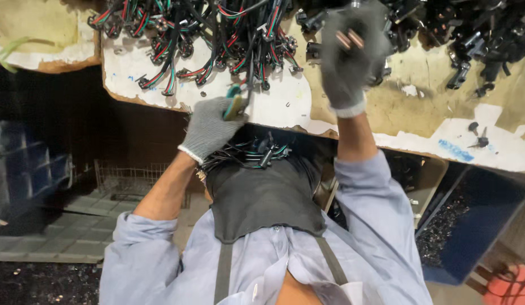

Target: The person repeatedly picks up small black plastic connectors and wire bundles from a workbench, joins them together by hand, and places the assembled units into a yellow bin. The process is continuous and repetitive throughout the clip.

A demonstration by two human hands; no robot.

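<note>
— Nearest the lens?
— A grey apron [262,197] over a pale blue shirt [375,226], a wire bundle [248,153] resting at its top edge.
— And the hands, from the workbench [285,104]?
— At its near edge, the gloved left hand [208,127] is closed around a green-handled tool [235,101]. Over the bench, the gloved right hand [348,53] pinches two copper-coloured pins [350,39].
— Any packaging?
— A blue bin [477,220] right of the bench; red, green and black wire harnesses [217,39] on top.

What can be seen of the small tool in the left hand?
The small tool shows green-teal handles, apparently plastic-coated, like little cutters or pliers. The gloved left hand grips it, hiding most of it; its tip is unclear against the black cables. It is held at the near edge of the worn workbench, just below the wire bundles.
</note>
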